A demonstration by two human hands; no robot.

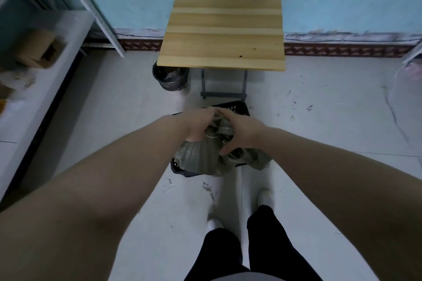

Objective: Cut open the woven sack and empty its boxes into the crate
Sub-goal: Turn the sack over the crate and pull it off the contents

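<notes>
Left grip (198, 124) and right grip (242, 130) clutch the woven sack (201, 158) over the crate (238, 106).

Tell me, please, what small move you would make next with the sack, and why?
Probably lift the sack a little, straight up, centred over the crate. Both the left hand and right hand grip its bunched fabric, its lower part sags across the crate's near rim, and no boxes show, so anything inside should drop in.

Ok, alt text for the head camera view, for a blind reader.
The left hand and right hand grip the bunched top of a grey sack over a black crate on the floor. A wooden table stands beyond.
</notes>
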